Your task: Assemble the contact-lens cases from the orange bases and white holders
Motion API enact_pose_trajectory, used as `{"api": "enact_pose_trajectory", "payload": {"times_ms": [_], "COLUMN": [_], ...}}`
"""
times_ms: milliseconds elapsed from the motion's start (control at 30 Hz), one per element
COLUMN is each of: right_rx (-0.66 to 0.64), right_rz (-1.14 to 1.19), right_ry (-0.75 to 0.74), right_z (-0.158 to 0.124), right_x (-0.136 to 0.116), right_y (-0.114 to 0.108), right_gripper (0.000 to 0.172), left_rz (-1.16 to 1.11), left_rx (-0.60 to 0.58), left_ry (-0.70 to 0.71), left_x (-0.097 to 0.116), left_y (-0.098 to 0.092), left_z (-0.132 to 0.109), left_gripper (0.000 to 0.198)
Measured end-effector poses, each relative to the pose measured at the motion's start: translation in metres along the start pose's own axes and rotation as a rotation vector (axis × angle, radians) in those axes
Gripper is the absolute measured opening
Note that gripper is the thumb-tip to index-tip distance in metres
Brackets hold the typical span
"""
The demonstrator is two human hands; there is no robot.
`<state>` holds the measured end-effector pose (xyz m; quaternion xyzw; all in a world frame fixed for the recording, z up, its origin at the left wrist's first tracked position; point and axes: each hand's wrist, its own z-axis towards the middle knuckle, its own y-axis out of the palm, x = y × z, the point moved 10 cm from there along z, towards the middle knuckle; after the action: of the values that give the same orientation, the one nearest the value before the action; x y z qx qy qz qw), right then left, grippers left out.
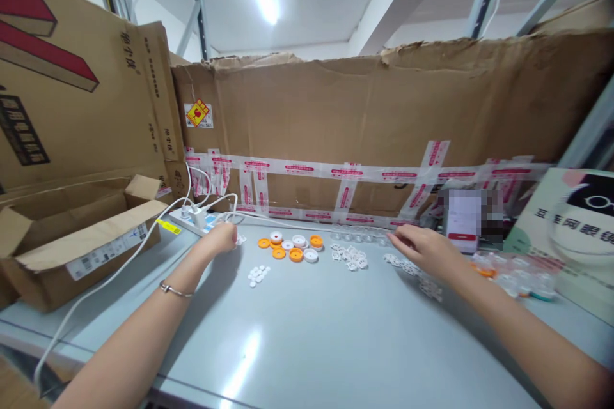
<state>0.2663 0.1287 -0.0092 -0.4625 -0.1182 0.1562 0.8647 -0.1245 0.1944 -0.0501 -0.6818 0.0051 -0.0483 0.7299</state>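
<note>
My left hand (224, 238) is closed over small white pieces (240, 239) near the power strip; what its fingers hold, if anything, is hidden. My right hand (422, 248) reaches to the end of a row of clear round containers (359, 234), its fingers pressed together and their contents too small to make out. Between the hands lie orange rings (296, 255) and white round parts (311, 255). Small white discs (258, 275) sit in front of them. A pile of white flat pieces (352, 257) is left of my right hand, and more white pieces (430, 289) lie under the right wrist.
An open cardboard box (77, 236) stands at the left, with a white cable (103, 284) running past it. The power strip (194, 220) is behind my left hand. Bagged clear parts (520, 278), a phone (462, 220) and a printed box (570, 236) stand right. Cardboard (311, 115) walls the back.
</note>
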Motion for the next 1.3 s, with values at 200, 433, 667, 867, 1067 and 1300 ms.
{"api": "enact_pose_trajectory", "payload": {"times_ms": [200, 433, 667, 867, 1067, 1300], "right_rx": [-0.05, -0.164, -0.24, -0.271, -0.285, -0.269], "right_rz": [0.046, 0.185, 0.268, 0.279, 0.3, 0.313], "right_ry": [-0.042, -0.141, -0.152, -0.129, -0.138, -0.156], "right_z": [0.0, -0.003, -0.006, -0.007, -0.008, -0.009], "right_x": [-0.015, -0.057, -0.074, -0.07, -0.072, -0.072], "right_y": [0.004, 0.017, 0.024, 0.03, 0.035, 0.034], "right_gripper": [0.032, 0.032, 0.034, 0.033, 0.034, 0.034], "left_rz": [-0.131, -0.489, -0.593, -0.456, -0.265, -0.192], "left_rx": [0.095, 0.024, -0.167, 0.109, 0.144, 0.112], "left_ry": [0.101, 0.663, 0.805, 0.572, 0.413, 0.429], "left_x": [0.038, 0.19, 0.221, 0.168, 0.117, 0.127], "left_y": [-0.021, -0.008, 0.017, -0.008, -0.007, 0.004], "left_z": [-0.014, -0.088, -0.115, -0.072, -0.038, -0.036], "left_gripper": [0.011, 0.011, 0.011, 0.008, 0.011, 0.014]}}
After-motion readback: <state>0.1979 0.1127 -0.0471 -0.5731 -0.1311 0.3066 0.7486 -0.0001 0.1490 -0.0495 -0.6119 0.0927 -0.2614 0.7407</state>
